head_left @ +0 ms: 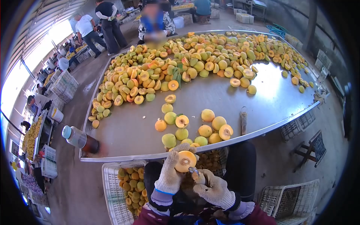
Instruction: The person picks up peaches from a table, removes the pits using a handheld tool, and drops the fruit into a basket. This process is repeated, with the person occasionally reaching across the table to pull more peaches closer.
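Observation:
My gloved left hand is closed around a halved peach, its cut face with the stone area turned up toward me. In my gloved right hand is a small pitting tool, its metal tip right at the lower edge of the peach half; the fingers hide most of its handle. Both hands are over my lap, just in front of the metal table. Several loose peaches lie close beyond my left hand, some with cut faces showing. Another cluster of peaches sits to their right.
A large heap of peach halves covers the table's far side. A jar of dark liquid stands at the left corner; a handled tool lies at right. Crates flank my legs. A folding stool and other people are around.

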Demonstrator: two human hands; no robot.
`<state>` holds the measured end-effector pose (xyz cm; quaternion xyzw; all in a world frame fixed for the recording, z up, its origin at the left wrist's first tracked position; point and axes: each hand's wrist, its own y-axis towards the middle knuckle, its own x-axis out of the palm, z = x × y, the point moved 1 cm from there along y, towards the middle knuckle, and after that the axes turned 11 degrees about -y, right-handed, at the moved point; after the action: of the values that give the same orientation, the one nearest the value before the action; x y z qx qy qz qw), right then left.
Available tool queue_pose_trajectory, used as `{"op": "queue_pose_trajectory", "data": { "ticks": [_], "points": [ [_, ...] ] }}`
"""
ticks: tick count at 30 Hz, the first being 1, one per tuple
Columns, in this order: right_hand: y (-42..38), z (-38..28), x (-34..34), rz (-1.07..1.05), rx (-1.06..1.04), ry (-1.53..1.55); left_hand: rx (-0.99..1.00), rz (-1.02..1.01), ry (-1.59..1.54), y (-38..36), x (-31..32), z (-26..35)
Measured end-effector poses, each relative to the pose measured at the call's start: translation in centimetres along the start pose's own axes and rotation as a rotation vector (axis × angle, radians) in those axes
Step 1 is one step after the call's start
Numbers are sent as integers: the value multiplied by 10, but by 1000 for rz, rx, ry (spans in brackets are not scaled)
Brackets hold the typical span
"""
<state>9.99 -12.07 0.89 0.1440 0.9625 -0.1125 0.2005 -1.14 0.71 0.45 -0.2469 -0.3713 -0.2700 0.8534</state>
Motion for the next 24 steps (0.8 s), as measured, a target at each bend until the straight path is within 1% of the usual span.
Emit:
{"op": "queue_pose_trajectory", "data": {
  "ticks": [2, 4, 8, 10, 11, 13, 14, 15, 16, 17, 19, 23, 24],
  "points": [
    [-1, -6, 5, -5, 17, -26, 20, -11, -21, -4, -6, -2],
    [-3, -11, 7, 49, -36, -101, 41, -23, -46, -10, -7, 0],
    [-5, -20, 14, 44, -78, -132, 124, 22, -88, -25, -6, 7],
    [-6, -26, 21, 135, -147, -187, 148, 42, -97, -32, -10, 8],
    [-6, -29, 24, 129, -144, -190, 169, 71, -122, -36, -11, 8],
    [-5, -37, 28, 200, -216, -356, 190, 102, -150, -42, -15, 9],
    [-4, -39, 31, 195, -216, -358, 230, 73, -128, -45, -16, 10],
    [-4, -41, 35, 187, -225, -434, 268, 46, -107, -48, -18, 10],
    [-4, -43, 38, 178, -233, -510, 268, 52, -112, -51, -19, 9],
    [-5, -45, 40, 171, -230, -514, 295, 40, -72, -54, -21, 8],
    [-6, -50, 45, 72, -216, -571, 322, 31, -36, -59, -23, 8],
    [-9, -55, 56, 66, -216, -672, 430, 59, -45, -67, -25, 8],
    [-10, -57, 58, 111, -265, -678, 467, 58, -64, -70, -25, 8]
  ]
}}
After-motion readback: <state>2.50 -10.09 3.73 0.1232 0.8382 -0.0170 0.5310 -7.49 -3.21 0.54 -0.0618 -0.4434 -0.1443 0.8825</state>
